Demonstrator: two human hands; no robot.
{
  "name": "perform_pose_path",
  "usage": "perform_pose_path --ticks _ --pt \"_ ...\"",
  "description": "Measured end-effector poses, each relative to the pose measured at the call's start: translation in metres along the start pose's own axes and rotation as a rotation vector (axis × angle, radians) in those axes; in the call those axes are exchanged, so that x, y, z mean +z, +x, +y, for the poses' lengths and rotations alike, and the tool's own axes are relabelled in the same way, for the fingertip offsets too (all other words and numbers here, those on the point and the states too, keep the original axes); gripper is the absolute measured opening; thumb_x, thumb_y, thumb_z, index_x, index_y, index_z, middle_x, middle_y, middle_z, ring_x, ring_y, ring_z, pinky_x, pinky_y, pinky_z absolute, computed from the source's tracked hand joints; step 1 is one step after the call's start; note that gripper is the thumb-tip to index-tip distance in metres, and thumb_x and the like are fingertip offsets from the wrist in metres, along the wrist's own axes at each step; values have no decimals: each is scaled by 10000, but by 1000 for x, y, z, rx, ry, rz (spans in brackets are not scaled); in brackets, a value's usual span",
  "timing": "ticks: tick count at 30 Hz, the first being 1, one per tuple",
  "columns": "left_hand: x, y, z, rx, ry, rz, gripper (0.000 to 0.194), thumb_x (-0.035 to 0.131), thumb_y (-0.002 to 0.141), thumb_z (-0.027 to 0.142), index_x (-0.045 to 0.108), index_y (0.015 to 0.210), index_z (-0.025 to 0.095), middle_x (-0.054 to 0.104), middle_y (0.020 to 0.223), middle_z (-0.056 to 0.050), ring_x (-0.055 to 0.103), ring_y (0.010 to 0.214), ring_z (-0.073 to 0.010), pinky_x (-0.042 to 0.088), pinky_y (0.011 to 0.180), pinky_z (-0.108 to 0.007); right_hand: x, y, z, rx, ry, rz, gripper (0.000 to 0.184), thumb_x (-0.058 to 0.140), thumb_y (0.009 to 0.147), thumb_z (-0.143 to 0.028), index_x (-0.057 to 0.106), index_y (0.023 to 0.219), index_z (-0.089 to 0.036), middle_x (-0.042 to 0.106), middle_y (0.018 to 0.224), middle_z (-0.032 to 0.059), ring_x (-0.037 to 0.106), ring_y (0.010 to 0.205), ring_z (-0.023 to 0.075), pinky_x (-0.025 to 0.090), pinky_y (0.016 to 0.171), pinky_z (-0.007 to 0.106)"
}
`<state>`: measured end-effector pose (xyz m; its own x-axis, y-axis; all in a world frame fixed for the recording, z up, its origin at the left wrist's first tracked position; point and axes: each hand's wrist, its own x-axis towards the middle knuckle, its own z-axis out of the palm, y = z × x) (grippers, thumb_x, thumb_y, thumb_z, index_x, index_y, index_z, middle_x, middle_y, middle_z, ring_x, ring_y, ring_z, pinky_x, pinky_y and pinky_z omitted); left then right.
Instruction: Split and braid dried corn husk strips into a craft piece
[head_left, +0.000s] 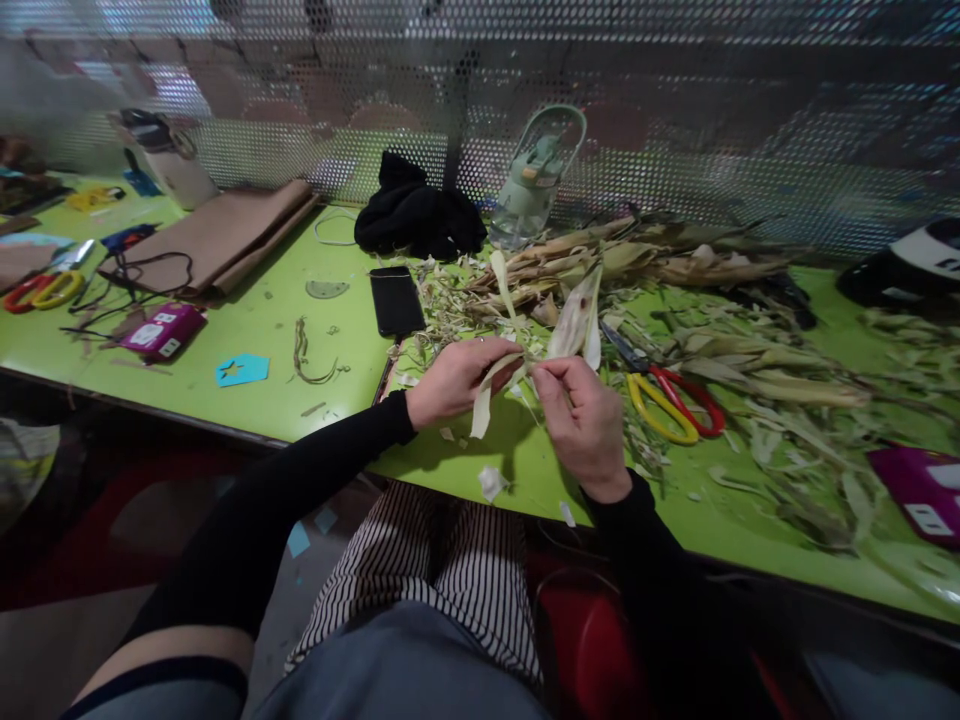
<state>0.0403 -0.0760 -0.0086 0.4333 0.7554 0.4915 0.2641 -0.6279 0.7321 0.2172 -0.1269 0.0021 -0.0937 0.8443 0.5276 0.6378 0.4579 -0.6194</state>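
Between my two hands, above the green table, is a piece of pale corn husk made of several strips. My left hand pinches it from the left, and one strip hangs down over the fingers while another sticks up. My right hand is closed, its thumb and forefinger pinching the same husk near the middle. A wider, spotted husk leaf stands up just behind my right fingers. Scissors with yellow and red handles lie to the right of my right hand.
Dry husks are heaped behind, with scraps scattered rightward. A black phone, black cloth and green-lidded bottle stand or lie at the back. Further left are a purple power strip, blue tag and brown folded sheet.
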Motion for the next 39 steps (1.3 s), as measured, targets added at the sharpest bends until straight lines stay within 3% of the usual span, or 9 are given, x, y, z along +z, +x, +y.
perform_pose_path --ticks 9,13,15,18,20,25,31,36,39 --pt "0 -3 -3 0 46 61 237 543 969 317 697 1006 140 726 910 -95 631 768 -151 488 755 -285 1 -2 -1 -63 -32 -33 179 507 980 -333 602 860 -242 635 688 -7 515 518 126 403 538 281" --pt "-4 1 -3 -193 -229 -101 337 579 954 460 681 1018 146 688 846 -62 604 683 -129 506 652 -254 3 -3 1 -55 -19 -19 198 512 988 -366 611 864 -249 677 715 3 547 539 140 429 543 288" --pt "-7 3 0 -269 -365 -176 378 602 930 500 682 1011 140 686 942 -87 607 695 -131 518 617 -257 4 -2 3 -64 -12 1 193 535 985 -386 621 872 -254 701 732 10 579 566 154 451 555 295" --pt "-11 5 4 -279 -373 -109 312 662 895 438 707 990 145 662 1131 -120 629 871 -162 538 701 -271 4 -1 5 -77 -41 62 173 573 972 -394 643 889 -260 734 772 29 638 634 183 493 602 313" --pt "-13 5 6 -267 -366 -35 265 693 874 388 721 991 151 682 1112 -106 622 941 -172 527 767 -273 5 -1 7 -87 -70 73 171 571 973 -391 661 905 -264 757 815 40 667 672 197 517 641 326" --pt "-11 4 5 -397 -535 -43 326 663 897 379 708 1117 142 712 901 -51 550 668 -93 455 615 -238 8 -2 10 -156 -113 36 176 544 988 -347 690 963 -252 790 926 57 718 782 214 547 718 342" --pt "-4 4 2 -413 -793 1 296 733 840 282 697 1093 133 713 947 -53 643 847 -111 507 741 -238 11 -1 10 -192 -115 15 163 559 987 -312 706 972 -243 803 963 66 738 830 220 558 751 352" --pt "1 4 -1 -543 -861 7 297 732 845 414 703 949 136 692 865 -14 620 773 -76 505 771 -244 12 0 11 -176 -111 -5 179 554 989 -327 708 961 -241 800 975 72 736 854 223 551 758 351" --pt "2 5 -3 -533 -827 -15 323 746 830 434 709 956 138 695 885 -13 619 779 -75 496 773 -250 13 -1 12 -178 -137 -22 200 543 997 -349 708 960 -241 791 948 69 720 828 216 535 735 340"
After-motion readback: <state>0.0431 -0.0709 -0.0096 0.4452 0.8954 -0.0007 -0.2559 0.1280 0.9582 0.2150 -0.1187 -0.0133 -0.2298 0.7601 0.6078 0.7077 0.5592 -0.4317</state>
